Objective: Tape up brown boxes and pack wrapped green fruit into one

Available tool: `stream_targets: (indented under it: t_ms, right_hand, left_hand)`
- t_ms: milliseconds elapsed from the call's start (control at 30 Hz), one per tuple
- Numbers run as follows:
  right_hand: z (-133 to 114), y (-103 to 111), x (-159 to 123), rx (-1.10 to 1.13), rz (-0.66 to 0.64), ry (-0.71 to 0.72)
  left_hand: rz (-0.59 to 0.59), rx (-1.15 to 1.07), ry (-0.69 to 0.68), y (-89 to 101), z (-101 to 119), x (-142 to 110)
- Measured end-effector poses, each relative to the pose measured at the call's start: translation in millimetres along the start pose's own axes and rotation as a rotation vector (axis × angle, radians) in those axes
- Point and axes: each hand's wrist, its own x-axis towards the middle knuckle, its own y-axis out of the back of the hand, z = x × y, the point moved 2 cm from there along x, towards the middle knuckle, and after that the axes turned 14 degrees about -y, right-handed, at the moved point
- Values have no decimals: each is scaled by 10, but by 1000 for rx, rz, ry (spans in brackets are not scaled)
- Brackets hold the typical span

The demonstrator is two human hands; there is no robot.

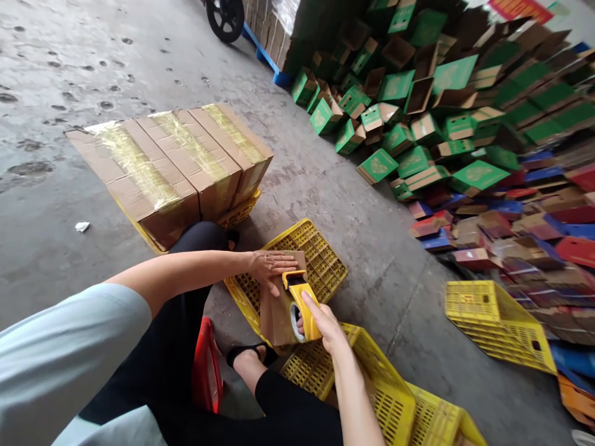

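Floor [372, 241] between crate [323, 251] and green boxes [416, 161]: room to pass. Near left hand [268, 266]: taped cartons [181, 161] in way. Near right hand [325, 323]: more crates [393, 399]. Dispenser [308, 310] blocks gap between hands.

we stretch our left arm [186, 275] across from the left side, bare below its sleeve [79, 341]. our left hand [269, 266] lies flat, palm down, fingers close together, thumb angled away. our right forearm [353, 384] rises from the bottom edge; our right hand [325, 322] curls in a grip, one digit laid straight on top.
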Motion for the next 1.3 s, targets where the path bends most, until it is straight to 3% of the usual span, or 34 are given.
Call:
stream_targets:
  t_ms: [167,433,733,1033,1300]
  right_hand:
    - [54,1,-96,1,2,29]
    - [531,57,-251,60,40,-8]
    - [518,-18,-270,70,40,-18]
    - [664,33,-315,85,19,-52]
    - [804,-31,-428,117,53,-29]
  left_hand:
    - [10,-39,-10,-77,-71,-16]
    - [-16,-120,73,2,-6,31]
    - [12,-182,-25,-55,353,85]
    - [-9,-261,18,-29,280,132]
    - [-71,-272,71,2,344,182]
